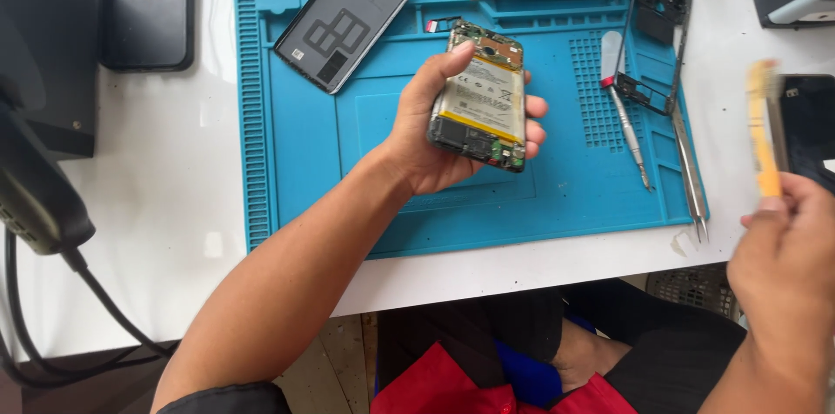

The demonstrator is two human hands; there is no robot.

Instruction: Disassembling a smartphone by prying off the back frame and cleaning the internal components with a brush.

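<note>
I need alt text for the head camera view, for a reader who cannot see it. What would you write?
The left hand holds an opened phone, battery showing, above a blue work mat on a white table. The right hand grips a blurred yellow tool at the right edge. On the mat lie a grey back cover, a phone frame and tweezers.

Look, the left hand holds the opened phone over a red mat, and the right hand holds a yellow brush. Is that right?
Not quite. The mat is blue, not red, as the head view shows. The rest holds: the left hand holds the opened phone above it, and the right hand holds a yellow brush.
</note>
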